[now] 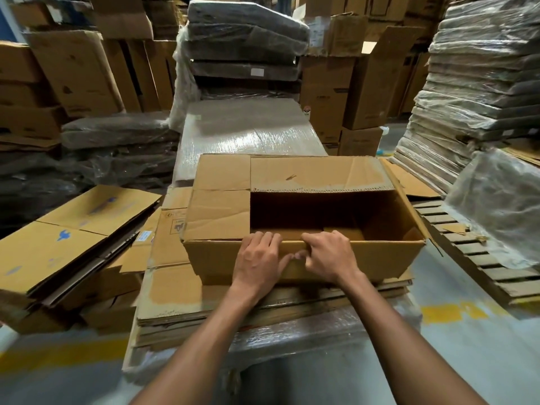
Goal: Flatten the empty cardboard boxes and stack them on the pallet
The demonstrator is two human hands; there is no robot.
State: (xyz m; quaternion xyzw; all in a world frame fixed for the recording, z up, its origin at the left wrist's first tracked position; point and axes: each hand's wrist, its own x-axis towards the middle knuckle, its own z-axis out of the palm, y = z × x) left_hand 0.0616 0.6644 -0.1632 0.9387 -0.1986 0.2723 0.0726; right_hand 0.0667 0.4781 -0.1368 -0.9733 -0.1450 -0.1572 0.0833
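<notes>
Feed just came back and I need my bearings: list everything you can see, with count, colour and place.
open box: one, brown, centre, on the flat stack
flat stack: one, brown, under the box
flattened boxes: one pile, brown with blue marks, left
wrapped bundles: several, clear film over cardboard, behind the box, far left and right
upright boxes: many, brown, background
pallet: one, wood, right, partly covered
floor: grey, yellow lines
left hand: on the box's near wall, fingers over the rim
right hand: same wall, beside the left hand
</notes>
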